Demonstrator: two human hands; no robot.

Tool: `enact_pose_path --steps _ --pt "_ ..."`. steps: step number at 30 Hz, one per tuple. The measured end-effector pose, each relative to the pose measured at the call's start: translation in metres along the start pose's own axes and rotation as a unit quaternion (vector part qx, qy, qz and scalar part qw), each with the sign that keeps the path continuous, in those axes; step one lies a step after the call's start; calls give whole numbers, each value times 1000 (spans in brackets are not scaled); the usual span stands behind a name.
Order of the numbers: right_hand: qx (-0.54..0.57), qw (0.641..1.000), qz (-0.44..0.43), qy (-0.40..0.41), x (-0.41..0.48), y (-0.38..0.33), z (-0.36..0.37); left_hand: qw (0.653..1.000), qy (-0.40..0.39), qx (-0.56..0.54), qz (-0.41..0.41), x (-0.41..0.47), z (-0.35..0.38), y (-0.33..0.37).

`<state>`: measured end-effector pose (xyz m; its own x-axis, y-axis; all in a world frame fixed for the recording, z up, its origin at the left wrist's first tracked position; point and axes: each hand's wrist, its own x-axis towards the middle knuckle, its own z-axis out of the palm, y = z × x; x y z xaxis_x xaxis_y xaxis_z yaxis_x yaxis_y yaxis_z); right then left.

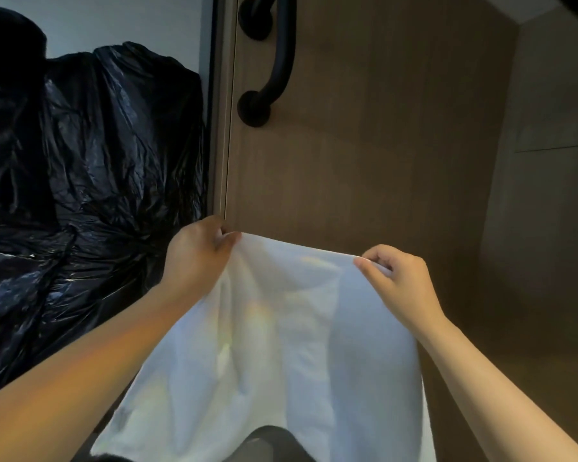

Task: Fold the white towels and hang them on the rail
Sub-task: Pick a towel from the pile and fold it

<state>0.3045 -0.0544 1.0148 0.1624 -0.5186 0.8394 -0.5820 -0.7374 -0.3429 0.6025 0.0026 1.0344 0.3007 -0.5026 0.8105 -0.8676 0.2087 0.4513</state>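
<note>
A white towel (274, 345) hangs stretched in front of me, its top edge held level between both hands. My left hand (197, 255) pinches the upper left corner with thumb and curled fingers. My right hand (397, 278) pinches the upper right corner the same way. The cloth drops down toward the bottom of the view, where its lower part is hidden by a dark shape. A black curved bar (281, 58) is fixed to the wooden door above the towel.
Large black plastic bags (90, 181) fill the left side, close to my left arm. A brown wooden door (381, 145) stands straight ahead, a wall panel (548, 161) to the right. A dark grey object (271, 445) sits at the bottom edge.
</note>
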Motion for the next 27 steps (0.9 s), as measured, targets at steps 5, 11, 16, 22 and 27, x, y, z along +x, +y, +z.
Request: enact_pose_path --steps 5,11,16,22,27 --pt "30 1000 -2 -6 10 -17 3 999 -34 19 -2 -4 -1 3" --pt "73 997 -1 -33 13 -34 9 991 -77 -89 68 -21 3 33" --pt "142 987 -25 -65 14 -54 10 969 -176 -160 62 -31 14 45" --pt "177 979 -39 -90 15 -67 6 939 -180 -292 36 -31 15 50" --pt "95 987 -26 -123 12 -51 1 950 -194 -240 44 -22 9 45"
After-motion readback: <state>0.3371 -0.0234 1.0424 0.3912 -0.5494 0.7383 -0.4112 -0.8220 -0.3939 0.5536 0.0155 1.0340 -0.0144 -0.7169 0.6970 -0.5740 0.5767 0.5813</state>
